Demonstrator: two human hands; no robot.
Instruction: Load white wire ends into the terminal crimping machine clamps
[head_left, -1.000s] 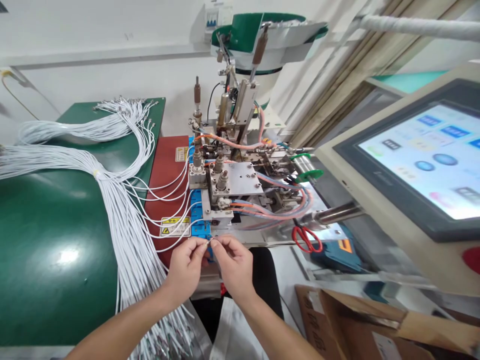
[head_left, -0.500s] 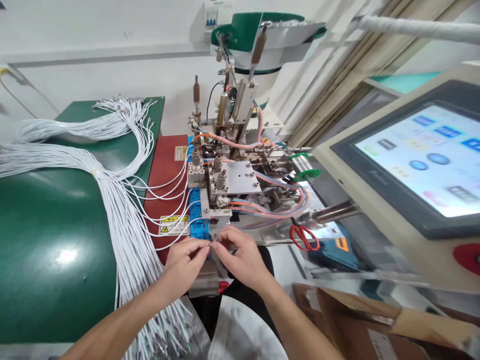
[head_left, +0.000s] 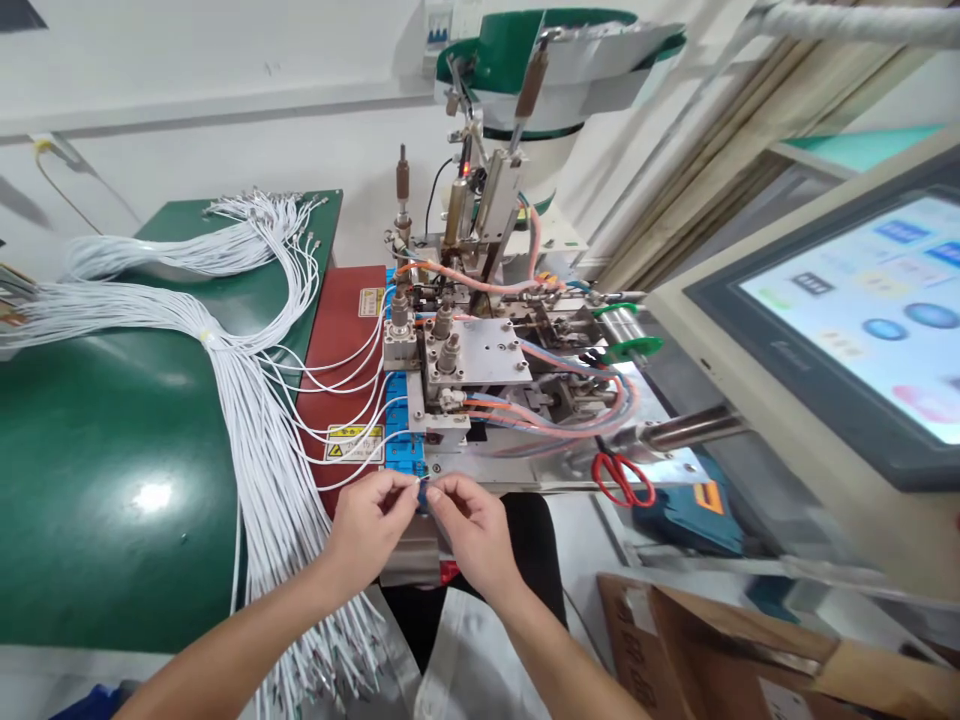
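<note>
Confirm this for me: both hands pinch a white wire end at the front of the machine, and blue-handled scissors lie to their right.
One detail is off: the scissors have red handles, not blue, as the head view shows. The rest holds: the left hand and right hand pinch a white wire end at the front of the machine.

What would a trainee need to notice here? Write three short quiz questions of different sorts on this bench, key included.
1. True or false: the left hand and the right hand pinch the tip of one white wire just in front of the blue fixture.
2. Which colour are the handles of the scissors lying on the machine's metal plate? A) red B) yellow C) black
3. Fill in: the big bundle of white wires lies on the ____ table.

Key: 1 true; 2 A; 3 green.
</note>
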